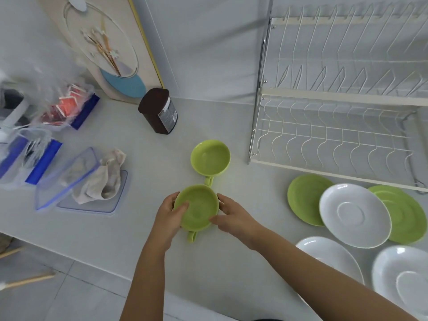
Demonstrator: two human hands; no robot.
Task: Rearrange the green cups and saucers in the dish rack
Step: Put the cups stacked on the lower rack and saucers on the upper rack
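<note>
Both hands held the nearer round green ceramic cup on the white desk, the left hand and right hand each with its grip curled round the rim. A second green cup stood just behind, beside the white wire dish rack.

Smooth, faintly glossy ceramic look on green cups and green saucers; shinier white glaze on white saucers. White-coated wire with chrome metal posts on dish rack. Matt pale countertop, clear plastic lid, crumpled cloth.
</note>
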